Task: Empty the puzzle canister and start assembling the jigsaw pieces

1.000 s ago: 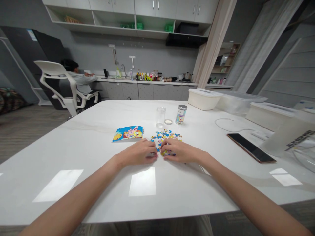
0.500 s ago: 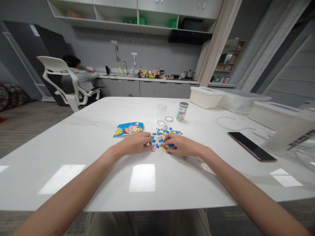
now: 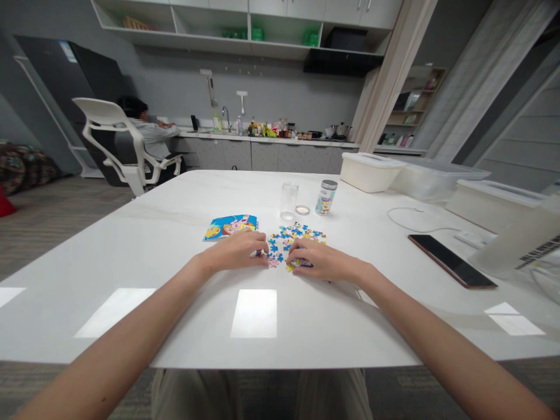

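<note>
Loose jigsaw puzzle pieces (image 3: pixel 306 232), blue, yellow and pink, lie spread on the white table between and beyond my hands. My left hand (image 3: pixel 240 249) rests at the left of the pile, its fingers and thumb curled round a few pieces (image 3: pixel 259 254). Across from it, my right hand (image 3: pixel 317 258) bends its fingers over more pieces (image 3: pixel 303 262), which its palm partly hides. A colourful picture sheet (image 3: pixel 228 226) lies just beyond my left hand. Behind the pile stand a clear open jar (image 3: pixel 289 201) and a printed canister (image 3: pixel 326 198), with a round lid (image 3: pixel 302 210) between them.
To the right are a phone (image 3: pixel 450 261), a white cable (image 3: pixel 405 213) and several lidded white boxes (image 3: pixel 371 173). The table's front edge (image 3: pixel 262 368) runs close to my lap. A person sits in a white chair (image 3: pixel 102 116) at the far-left counter.
The head view has shifted slightly. My right hand has slid a little inward over the pieces, and a piece below its wrist is now mostly covered. My left hand looks nearly unchanged.
</note>
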